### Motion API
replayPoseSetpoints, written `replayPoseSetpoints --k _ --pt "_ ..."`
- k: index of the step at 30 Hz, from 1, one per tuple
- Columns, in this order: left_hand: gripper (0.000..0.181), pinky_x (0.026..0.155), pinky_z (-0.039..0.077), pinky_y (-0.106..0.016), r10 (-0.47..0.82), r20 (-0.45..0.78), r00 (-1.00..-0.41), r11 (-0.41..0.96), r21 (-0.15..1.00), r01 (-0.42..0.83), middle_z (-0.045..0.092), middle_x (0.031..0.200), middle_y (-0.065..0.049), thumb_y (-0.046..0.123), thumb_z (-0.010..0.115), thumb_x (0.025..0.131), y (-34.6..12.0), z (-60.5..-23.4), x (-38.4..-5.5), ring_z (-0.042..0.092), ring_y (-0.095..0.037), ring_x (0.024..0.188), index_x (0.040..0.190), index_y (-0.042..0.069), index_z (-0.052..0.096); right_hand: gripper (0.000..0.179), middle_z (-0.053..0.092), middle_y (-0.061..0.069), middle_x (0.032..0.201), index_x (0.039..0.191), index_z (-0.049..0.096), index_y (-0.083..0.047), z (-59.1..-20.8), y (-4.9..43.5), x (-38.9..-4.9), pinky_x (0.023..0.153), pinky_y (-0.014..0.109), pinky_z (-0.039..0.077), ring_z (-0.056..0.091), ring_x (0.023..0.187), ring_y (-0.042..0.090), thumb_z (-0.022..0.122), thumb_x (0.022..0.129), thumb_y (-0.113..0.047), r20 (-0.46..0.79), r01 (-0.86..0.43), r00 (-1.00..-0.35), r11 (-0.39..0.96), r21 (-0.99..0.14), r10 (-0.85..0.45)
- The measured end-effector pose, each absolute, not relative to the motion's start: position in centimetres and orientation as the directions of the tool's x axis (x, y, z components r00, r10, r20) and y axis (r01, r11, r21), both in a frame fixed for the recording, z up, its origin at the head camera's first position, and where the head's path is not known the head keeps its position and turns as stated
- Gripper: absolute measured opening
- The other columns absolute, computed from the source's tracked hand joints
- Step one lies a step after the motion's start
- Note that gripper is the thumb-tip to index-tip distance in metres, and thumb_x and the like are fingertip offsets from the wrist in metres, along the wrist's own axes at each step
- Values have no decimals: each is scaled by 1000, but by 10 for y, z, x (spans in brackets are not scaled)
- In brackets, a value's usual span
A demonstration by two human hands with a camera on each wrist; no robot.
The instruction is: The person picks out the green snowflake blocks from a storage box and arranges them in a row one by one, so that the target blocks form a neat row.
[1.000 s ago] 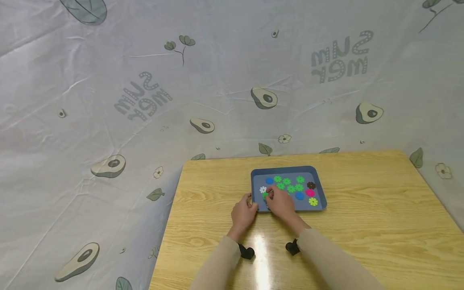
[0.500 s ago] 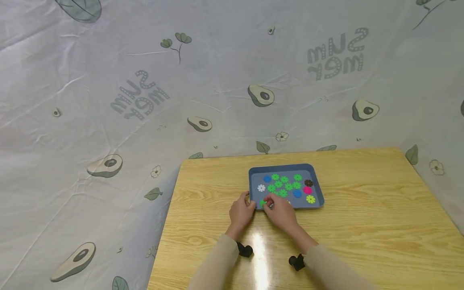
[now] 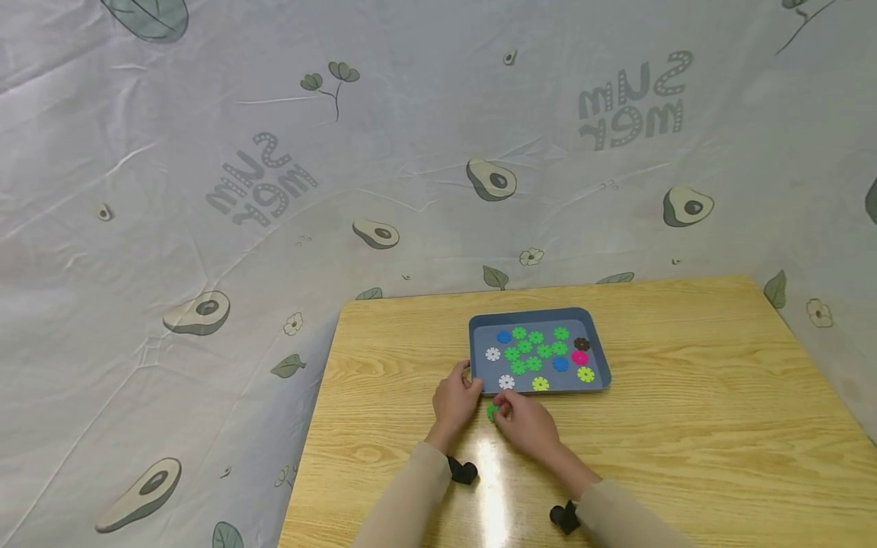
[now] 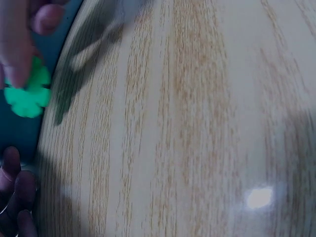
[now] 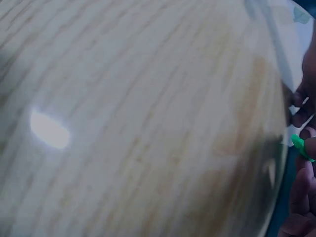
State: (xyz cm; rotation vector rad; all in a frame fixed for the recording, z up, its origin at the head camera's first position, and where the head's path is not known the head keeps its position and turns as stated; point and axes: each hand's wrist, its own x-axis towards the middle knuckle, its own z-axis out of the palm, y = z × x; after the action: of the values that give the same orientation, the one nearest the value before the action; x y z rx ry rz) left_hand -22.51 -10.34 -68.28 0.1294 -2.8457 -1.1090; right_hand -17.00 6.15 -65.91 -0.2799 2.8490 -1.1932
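A blue-grey tray (image 3: 484,327) lies on the table with several flower-shaped snowflake discs in it, mostly green. My left hand (image 3: 455,399) grips the tray by its front left corner, thumb at the rim. Just in front of the tray's near edge, my right hand (image 3: 530,428) pinches a green snowflake disc (image 3: 492,412) between thumb and fingertips. Large in the left wrist view, the disc (image 4: 28,101) shows its notched edge under the fingers. The right wrist view catches only the disc's edge (image 5: 299,144) at the far right.
Inside the tray are two white discs, one at the front (image 3: 506,382), yellow discs (image 3: 540,383), blue ones (image 3: 560,364), a pink one (image 3: 579,358) and a brown one (image 3: 582,344). Behind the wooden table (image 3: 685,396) hangs a printed cloth (image 3: 425,137).
My right hand has drawn the green disc from inside the tray toward me, past the front rim. The left hand has stayed at the corner. The head view has shifted slightly.
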Motion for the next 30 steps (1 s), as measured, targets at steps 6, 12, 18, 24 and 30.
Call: replayPoseSetpoints --k 6,12,18,24,30 --pt "49 54 38 -31 -110 50 -993 730 682 -47 55 63 15 28 64 86 -103 -685 -225 49 -6 54 134 18 69 11 60 -13 77 98 70 -16 -671 60 -168 62 34 46 54 65 7 78 90 -19 10 -123 -986 689 -714 -166" --pt "49 53 38 -31 -110 64 -992 724 688 -36 54 62 15 28 64 86 -103 -688 -226 49 -6 53 133 17 69 13 62 -11 80 98 71 -15 -675 58 -168 61 35 46 55 67 9 79 90 -21 8 -109 -989 699 -707 -147" --pt "49 54 38 -31 -115 56 -992 729 683 -46 54 61 15 29 63 86 -103 -689 -227 48 -6 52 134 18 69 13 61 -8 83 98 72 -15 -676 56 -169 63 37 48 56 71 11 79 89 -22 -4 -98 -991 738 -667 -135" --pt "49 54 38 -32 -122 59 -991 725 687 -48 54 61 15 29 63 86 -103 -690 -227 48 -7 52 133 18 69 12 62 -6 85 98 72 -14 -675 55 -168 65 38 48 58 74 12 78 90 -22 -10 -92 -991 750 -654 -131" --pt "49 53 37 -31 -123 67 -990 719 694 -42 53 60 14 28 63 86 -102 -690 -226 47 -7 51 132 17 70 11 60 -7 86 98 72 -16 -674 55 -166 64 37 47 56 73 11 76 91 -24 -11 -85 -992 742 -665 -123"
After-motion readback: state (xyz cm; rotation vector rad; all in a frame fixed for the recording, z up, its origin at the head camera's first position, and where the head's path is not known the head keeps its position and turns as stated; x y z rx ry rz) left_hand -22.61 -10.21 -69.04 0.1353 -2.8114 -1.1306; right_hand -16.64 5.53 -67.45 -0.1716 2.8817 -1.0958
